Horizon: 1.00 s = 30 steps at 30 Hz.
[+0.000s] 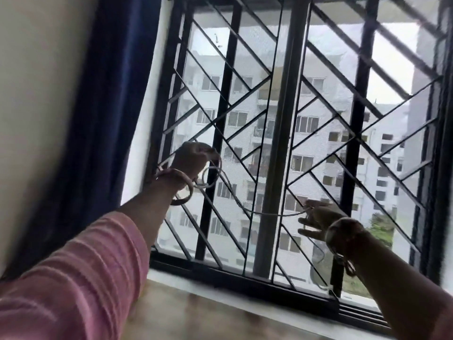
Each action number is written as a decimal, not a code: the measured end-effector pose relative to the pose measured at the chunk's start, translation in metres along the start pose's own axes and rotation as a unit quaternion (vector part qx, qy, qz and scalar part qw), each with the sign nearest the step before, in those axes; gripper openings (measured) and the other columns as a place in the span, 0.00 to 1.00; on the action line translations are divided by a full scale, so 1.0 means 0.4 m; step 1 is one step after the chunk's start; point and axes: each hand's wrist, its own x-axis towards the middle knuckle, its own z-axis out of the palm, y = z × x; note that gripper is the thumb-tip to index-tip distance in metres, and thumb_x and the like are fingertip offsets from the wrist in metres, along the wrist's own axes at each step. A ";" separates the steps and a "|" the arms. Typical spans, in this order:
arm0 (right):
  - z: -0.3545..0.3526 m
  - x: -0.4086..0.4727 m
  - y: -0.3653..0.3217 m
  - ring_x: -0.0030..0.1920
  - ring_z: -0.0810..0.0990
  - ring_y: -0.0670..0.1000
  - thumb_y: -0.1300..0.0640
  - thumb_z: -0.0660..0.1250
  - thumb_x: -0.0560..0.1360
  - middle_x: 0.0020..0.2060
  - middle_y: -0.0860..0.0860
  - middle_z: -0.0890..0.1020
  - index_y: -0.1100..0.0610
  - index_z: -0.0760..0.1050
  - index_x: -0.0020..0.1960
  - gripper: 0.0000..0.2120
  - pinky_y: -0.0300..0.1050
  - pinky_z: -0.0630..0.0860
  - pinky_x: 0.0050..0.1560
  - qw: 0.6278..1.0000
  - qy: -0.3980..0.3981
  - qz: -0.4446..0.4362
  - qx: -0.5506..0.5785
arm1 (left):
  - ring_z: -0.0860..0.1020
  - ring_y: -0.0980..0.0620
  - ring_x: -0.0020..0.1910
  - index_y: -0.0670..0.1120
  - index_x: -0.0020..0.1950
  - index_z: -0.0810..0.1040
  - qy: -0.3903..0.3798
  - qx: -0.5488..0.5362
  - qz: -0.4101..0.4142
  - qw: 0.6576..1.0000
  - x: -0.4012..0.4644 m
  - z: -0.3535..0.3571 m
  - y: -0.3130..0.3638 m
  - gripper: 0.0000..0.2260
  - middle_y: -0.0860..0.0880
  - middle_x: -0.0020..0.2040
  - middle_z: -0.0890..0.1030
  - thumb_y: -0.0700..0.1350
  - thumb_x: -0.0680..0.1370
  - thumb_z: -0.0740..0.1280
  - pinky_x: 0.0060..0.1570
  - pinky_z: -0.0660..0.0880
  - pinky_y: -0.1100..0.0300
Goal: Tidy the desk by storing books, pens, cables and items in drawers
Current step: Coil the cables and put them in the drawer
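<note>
A thin white cable (pixel 267 213) hangs in a slack curve between my two raised hands in front of the window. My left hand (pixel 193 155) grips one end, with a few loops of the cable coiled below its fingers. My right hand (pixel 316 220) pinches the cable between thumb and forefinger, its other fingers spread. More of the cable trails down behind my right wrist toward the window frame. The picture is blurred by motion.
A barred window (pixel 277 114) with a dark frame fills the view; apartment blocks show outside. A dark blue curtain (pixel 107 99) hangs at the left against a pale wall. A stone sill (pixel 196 312) runs below the window. No desk or drawer is in view.
</note>
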 end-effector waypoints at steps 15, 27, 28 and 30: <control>0.101 -0.095 -0.016 0.20 0.74 0.45 0.62 0.64 0.75 0.45 0.54 0.76 0.65 0.64 0.70 0.24 0.31 0.64 0.15 0.806 -0.133 -0.045 -0.575 | 0.55 0.60 0.15 0.44 0.37 0.75 -0.131 -0.396 -0.092 0.904 -0.015 -0.009 0.042 0.11 0.55 0.18 0.58 0.43 0.78 0.59 0.18 0.52 0.74; 0.277 -0.296 -0.145 0.36 0.75 0.51 0.60 0.65 0.76 0.36 0.52 0.79 0.59 0.80 0.46 0.06 0.49 0.73 0.39 0.910 -0.050 -0.344 -0.227 | 0.58 0.59 0.17 0.49 0.40 0.80 -0.228 -0.336 -0.063 0.912 -0.138 -0.045 -0.015 0.10 0.55 0.22 0.62 0.44 0.78 0.62 0.19 0.56 0.72; 0.278 -0.298 -0.136 0.33 0.74 0.49 0.59 0.67 0.75 0.31 0.50 0.78 0.56 0.80 0.39 0.07 0.50 0.73 0.37 0.905 -0.028 -0.348 -0.241 | 0.59 0.59 0.18 0.50 0.39 0.81 -0.234 -0.313 -0.040 0.919 -0.149 -0.041 -0.023 0.10 0.55 0.21 0.62 0.44 0.78 0.63 0.20 0.57 0.71; 0.264 -0.293 -0.121 0.33 0.77 0.51 0.61 0.68 0.73 0.31 0.54 0.82 0.55 0.80 0.35 0.09 0.53 0.76 0.39 0.895 0.020 -0.347 -0.279 | 0.61 0.59 0.19 0.48 0.39 0.82 -0.232 -0.229 0.027 0.945 -0.162 -0.032 -0.039 0.08 0.55 0.20 0.64 0.44 0.76 0.66 0.19 0.59 0.68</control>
